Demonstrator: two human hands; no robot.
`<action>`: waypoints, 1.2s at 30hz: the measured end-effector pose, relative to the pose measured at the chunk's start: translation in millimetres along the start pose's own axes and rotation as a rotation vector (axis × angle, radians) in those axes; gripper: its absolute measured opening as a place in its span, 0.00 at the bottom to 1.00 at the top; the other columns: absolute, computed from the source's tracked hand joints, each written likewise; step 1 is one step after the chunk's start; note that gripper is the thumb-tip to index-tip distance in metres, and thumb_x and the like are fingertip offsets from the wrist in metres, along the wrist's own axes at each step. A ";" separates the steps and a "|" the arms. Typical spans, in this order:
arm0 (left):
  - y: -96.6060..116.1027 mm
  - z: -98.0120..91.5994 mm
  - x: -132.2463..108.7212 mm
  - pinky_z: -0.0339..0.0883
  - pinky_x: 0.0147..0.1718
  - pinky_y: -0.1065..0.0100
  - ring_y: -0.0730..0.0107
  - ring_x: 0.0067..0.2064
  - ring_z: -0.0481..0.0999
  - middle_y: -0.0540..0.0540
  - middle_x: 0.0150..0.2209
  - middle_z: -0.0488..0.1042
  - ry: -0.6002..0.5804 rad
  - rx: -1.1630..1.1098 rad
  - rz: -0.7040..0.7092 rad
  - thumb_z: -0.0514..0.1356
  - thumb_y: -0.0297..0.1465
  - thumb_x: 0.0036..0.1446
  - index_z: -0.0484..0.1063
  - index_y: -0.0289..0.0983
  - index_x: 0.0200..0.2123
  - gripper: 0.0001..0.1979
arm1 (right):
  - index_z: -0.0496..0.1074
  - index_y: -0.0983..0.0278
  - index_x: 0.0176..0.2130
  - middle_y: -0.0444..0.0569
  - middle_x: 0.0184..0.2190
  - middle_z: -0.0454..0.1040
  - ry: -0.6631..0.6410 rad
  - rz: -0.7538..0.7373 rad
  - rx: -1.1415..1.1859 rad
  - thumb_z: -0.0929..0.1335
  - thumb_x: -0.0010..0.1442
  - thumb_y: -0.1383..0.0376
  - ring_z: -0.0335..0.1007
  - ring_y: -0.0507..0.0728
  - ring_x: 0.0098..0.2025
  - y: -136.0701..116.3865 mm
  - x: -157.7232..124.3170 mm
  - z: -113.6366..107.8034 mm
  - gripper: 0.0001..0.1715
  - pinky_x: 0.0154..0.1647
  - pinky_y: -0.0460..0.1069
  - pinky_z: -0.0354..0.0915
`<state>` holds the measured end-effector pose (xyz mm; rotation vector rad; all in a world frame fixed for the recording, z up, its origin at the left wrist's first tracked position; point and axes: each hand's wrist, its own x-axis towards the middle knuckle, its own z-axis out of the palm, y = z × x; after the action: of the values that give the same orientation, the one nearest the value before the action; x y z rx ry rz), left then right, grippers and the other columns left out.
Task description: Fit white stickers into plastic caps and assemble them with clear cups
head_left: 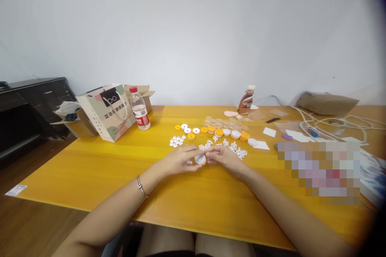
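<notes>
My left hand point(180, 159) holds a small round white plastic cup point(200, 160) between thumb and fingers, just above the table, its hollow side facing up. Closed in a pinch at the cup's upper right rim, the fingers of my right hand point(222, 158) hide whatever may be between them. Just beyond the hands lie loose white lattice-like plastic pieces point(240, 153). Small white knob-shaped parts point(177, 141) form a cluster to the left. Behind them runs a row of yellow and white discs point(219, 133), with clear plastic cups point(224, 122) at the back.
A paper bag point(113, 118) and a water bottle point(140, 110) stand at the left. A brown drink bottle point(246, 100) stands at the back. White cables point(316, 122), paper pieces point(269, 131) and a blurred-out item point(319, 172) lie to the right.
</notes>
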<state>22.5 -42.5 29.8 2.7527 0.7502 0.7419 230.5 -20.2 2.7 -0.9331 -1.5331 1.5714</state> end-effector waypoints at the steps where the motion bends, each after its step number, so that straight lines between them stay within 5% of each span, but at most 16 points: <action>1: 1.5 2.2 0.1 0.64 0.39 0.69 0.69 0.40 0.69 0.42 0.39 0.70 -0.020 -0.006 0.018 0.56 0.34 0.54 0.65 0.36 0.48 0.18 | 0.72 0.65 0.29 0.47 0.25 0.76 0.087 -0.028 -0.077 0.71 0.44 0.54 0.72 0.53 0.27 0.0 3.4 -8.9 0.17 0.33 0.50 0.67; 3: 5.5 6.7 0.3 0.64 0.40 0.69 0.69 0.41 0.70 0.42 0.40 0.71 -0.094 -0.028 0.060 0.56 0.33 0.53 0.66 0.36 0.48 0.18 | 0.71 0.65 0.28 0.47 0.24 0.75 0.382 -0.172 -0.281 0.67 0.49 0.52 0.70 0.53 0.25 1.5 10.4 -25.7 0.18 0.31 0.50 0.66; 5: 10.3 11.4 0.8 0.64 0.40 0.70 0.69 0.40 0.70 0.42 0.39 0.71 -0.180 -0.039 0.093 0.56 0.32 0.53 0.67 0.35 0.45 0.16 | 0.72 0.64 0.31 0.49 0.30 0.76 0.509 -0.279 -0.558 0.65 0.52 0.56 0.71 0.56 0.33 4.6 16.4 -37.7 0.15 0.37 0.52 0.65; 11: 21.2 16.7 2.5 0.63 0.41 0.70 0.67 0.42 0.71 0.42 0.40 0.71 -0.256 -0.080 0.156 0.58 0.36 0.52 0.67 0.36 0.46 0.18 | 0.72 0.62 0.41 0.52 0.42 0.74 0.366 -0.301 -0.983 0.61 0.57 0.66 0.69 0.59 0.44 12.9 27.0 -39.0 0.14 0.45 0.53 0.62; 17: 2.8 16.5 3.9 0.62 0.45 0.64 0.66 0.44 0.68 0.41 0.42 0.70 0.001 0.066 -0.065 0.51 0.35 0.59 0.67 0.36 0.46 0.14 | 0.73 0.63 0.37 0.51 0.39 0.75 0.293 -0.292 -1.133 0.61 0.57 0.68 0.70 0.58 0.42 11.9 29.4 -37.7 0.13 0.42 0.50 0.62; 23: -21.3 26.0 2.0 0.61 0.45 0.64 0.65 0.44 0.68 0.42 0.40 0.70 -0.039 0.165 -0.157 0.54 0.34 0.57 0.68 0.36 0.43 0.12 | 0.72 0.65 0.30 0.52 0.31 0.75 0.317 -0.271 -1.171 0.62 0.54 0.69 0.69 0.56 0.34 7.4 26.2 -38.1 0.09 0.36 0.48 0.61; 36: -12.5 30.5 4.8 0.53 0.43 0.64 0.68 0.42 0.69 0.46 0.39 0.73 -0.092 0.236 -0.048 0.51 0.32 0.59 0.71 0.38 0.37 0.10 | 0.70 0.65 0.28 0.49 0.28 0.75 0.323 -0.276 -1.151 0.63 0.52 0.68 0.69 0.55 0.30 12.6 28.1 -38.2 0.07 0.31 0.46 0.60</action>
<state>36.4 -31.0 1.8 2.9410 0.9352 0.5437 251.0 22.2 -10.8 -1.3764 -2.1770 0.2014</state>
